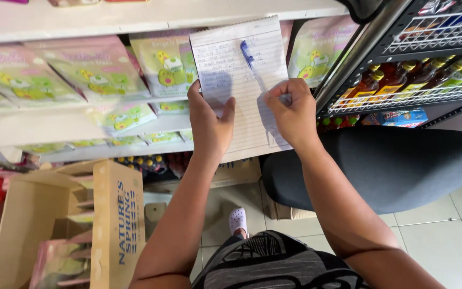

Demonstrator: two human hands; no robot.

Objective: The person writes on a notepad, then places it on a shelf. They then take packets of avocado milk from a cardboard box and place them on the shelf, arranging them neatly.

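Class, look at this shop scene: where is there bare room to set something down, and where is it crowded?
Free: the pale tiled floor right of the black padded stool, and the white top shelf board. Crowded: the lower shelves of green-and-pink pouches, the wire rack of brown bottles, and the open cardboard box.

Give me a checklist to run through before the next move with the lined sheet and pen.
1. Left hand grips the lined sheet at its left edge: ok.
2. Right hand pinches the sheet's right edge: ok.
3. Blue pen lies loose on the sheet, held by neither hand: not ok.
4. Sheet held flat, handwriting facing up: ok.
5. Whether a firm backing sits under the sheet: cannot tell.
6. Open cardboard box on the floor, lower left, apart from both hands: ok.
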